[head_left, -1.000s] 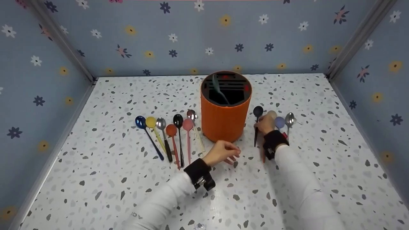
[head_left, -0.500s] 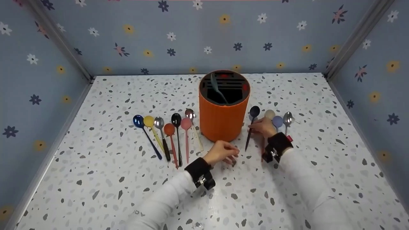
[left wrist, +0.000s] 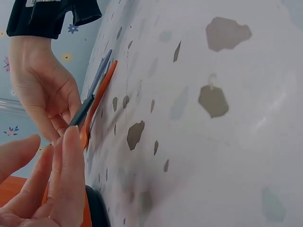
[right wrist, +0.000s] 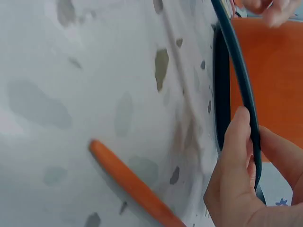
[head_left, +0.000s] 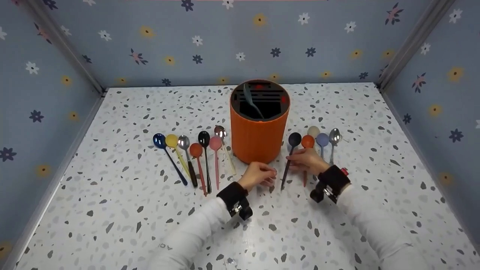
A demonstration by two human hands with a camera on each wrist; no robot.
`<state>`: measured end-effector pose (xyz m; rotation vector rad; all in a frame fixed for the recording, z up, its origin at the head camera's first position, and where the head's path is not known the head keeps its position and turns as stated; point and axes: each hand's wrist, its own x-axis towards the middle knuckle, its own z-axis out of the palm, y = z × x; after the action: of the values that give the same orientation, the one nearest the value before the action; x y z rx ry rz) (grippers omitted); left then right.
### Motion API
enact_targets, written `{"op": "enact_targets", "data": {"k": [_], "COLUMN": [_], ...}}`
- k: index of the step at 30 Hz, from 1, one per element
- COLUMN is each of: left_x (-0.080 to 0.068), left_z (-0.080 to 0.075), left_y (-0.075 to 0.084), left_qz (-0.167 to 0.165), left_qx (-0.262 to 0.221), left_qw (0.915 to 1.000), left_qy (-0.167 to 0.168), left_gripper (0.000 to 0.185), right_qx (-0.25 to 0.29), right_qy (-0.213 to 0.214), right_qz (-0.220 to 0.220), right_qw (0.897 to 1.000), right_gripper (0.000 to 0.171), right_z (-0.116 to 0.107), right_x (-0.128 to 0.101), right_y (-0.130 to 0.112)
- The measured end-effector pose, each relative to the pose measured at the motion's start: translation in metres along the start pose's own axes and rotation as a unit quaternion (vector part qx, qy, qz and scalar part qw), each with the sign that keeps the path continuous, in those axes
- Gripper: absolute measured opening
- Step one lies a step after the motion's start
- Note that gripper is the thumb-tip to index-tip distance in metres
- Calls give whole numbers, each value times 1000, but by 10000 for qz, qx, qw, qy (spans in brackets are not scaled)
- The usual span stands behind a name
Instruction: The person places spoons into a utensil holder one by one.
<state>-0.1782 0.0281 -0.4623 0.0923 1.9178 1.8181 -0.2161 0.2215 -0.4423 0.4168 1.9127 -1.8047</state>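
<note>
In the head view my right hand pinches the handle of a dark spoon to the right of the orange utensil holder. In the right wrist view, thumb and fingers grip that dark handle, which stands off the table at a slant. Beneath and beside this hand lies an orange spoon, its handle partly covered. My left hand hovers in front of the holder's base with loosely bent fingers and nothing in them. Seen from the left wrist, the tip of the dark handle points toward its fingers.
A greenish spoon leans in the holder's black slotted top. Left of the holder lie several spoons, among them a blue one and a pink one. Cream, lilac and silver spoons lie at right. Patterned walls enclose the table.
My right hand has drawn the dark spoon toward me and slightly left, lifting and tilting it. The orange spoon's bowl now shows. My left hand has barely moved.
</note>
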Motion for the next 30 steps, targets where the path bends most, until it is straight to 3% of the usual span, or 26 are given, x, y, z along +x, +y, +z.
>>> {"op": "enact_targets", "data": {"k": [4,14,30], "left_x": [1,-1,-8], "left_z": [2,12,15], "left_y": [-3,-7,2], "left_qz": [-59,-471,-604], "left_qx": [-34,-526,-171], "left_qw": [10000,9969,9963], "left_qy": [4,-341,-593], "left_gripper": [26,22,20], "right_qx": [169,301,226], "right_qy": [-151,-374,-513], "right_qz": [-69,-102,-151], "right_qw": [9997,9988,9983], "right_gripper": [16,24,33], "right_z": [2,5,7], "right_x": [0,-8,-21], "right_y": [10,21,20]}}
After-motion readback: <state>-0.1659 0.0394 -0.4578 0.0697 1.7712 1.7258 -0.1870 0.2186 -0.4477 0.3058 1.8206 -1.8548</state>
